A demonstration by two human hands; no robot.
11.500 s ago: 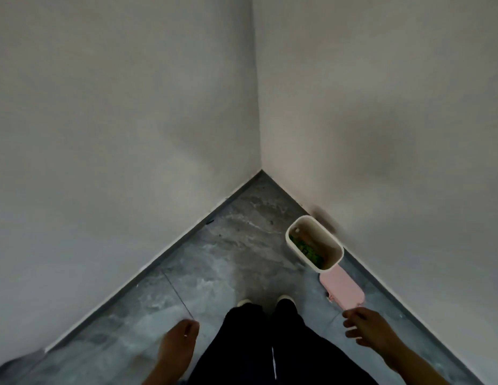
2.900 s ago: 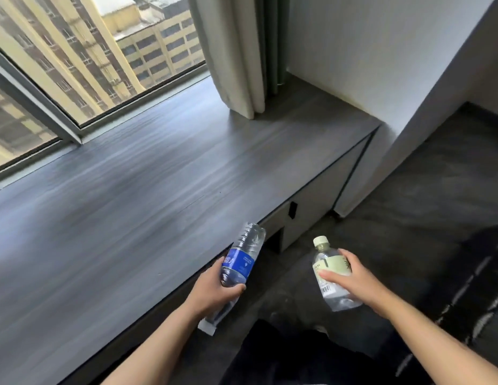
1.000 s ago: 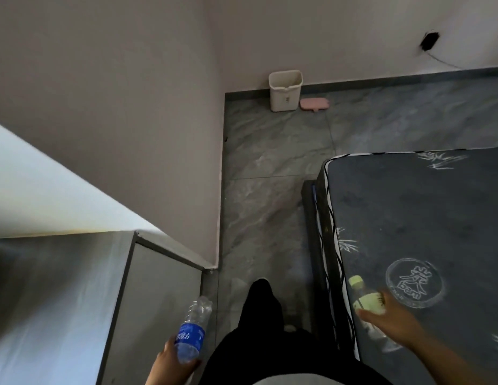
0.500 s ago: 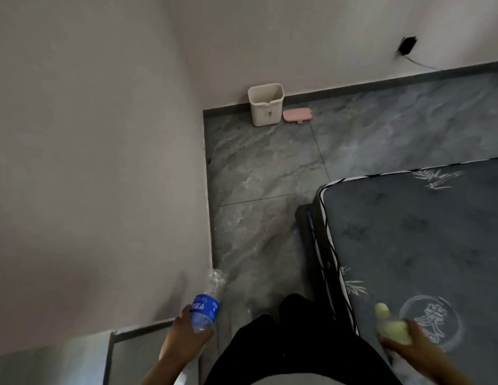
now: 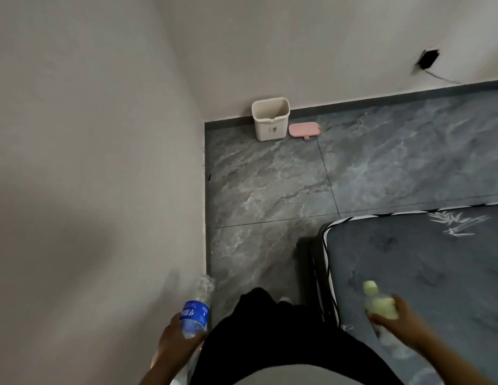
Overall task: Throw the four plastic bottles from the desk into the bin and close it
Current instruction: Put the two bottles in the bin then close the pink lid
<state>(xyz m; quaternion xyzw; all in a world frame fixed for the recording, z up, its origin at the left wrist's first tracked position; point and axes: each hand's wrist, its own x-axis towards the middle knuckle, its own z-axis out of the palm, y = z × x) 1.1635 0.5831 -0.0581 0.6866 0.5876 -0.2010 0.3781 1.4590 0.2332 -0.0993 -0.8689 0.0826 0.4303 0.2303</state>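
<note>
Left hand is wrapped around a clear blue-label water bottle, right hand grips a pale green-label bottle over the dark mattress. Way ahead by the wall, the cream bin sits open, pink lid on the floor just beside it.

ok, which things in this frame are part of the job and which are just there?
Job:
- blue-label bottle, held in left hand
- green-label bottle, held in right hand
- bin, open, in the corner
- pink lid, on the floor beside the bin

Just there:
- mattress
- wall socket
</note>
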